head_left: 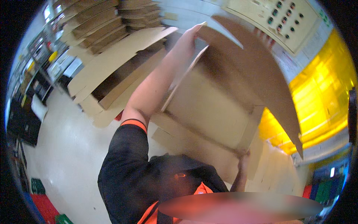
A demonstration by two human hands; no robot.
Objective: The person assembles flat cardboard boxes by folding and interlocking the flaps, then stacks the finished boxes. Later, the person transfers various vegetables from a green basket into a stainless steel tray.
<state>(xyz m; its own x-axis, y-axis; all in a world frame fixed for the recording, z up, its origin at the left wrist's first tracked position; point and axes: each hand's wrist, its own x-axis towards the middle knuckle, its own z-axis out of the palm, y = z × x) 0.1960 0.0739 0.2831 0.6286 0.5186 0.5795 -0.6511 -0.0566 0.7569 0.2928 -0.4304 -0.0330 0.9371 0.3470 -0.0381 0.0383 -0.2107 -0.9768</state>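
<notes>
A large open cardboard box [209, 100] fills the space in front of me, tilted, with its pale inside showing and its flaps spread outward. My left arm stretches far forward, and my left hand [192, 33] is closed on the box's far upper edge, next to a long brown flap [257, 63]. Closer to my body, my right hand [244, 159] grips the box's near right corner; its fingers are small and blurred. Left of my arm lies another open carton [123, 71] with raised flaps.
Stacked brown cartons [97, 26] rise at the far left. Shelving [37, 63] with assorted items lines the left side. A control panel [278, 20] with buttons is on the far wall, and yellow translucent curtains [320, 93] hang at right. Red and green crates [43, 207] stand lower left.
</notes>
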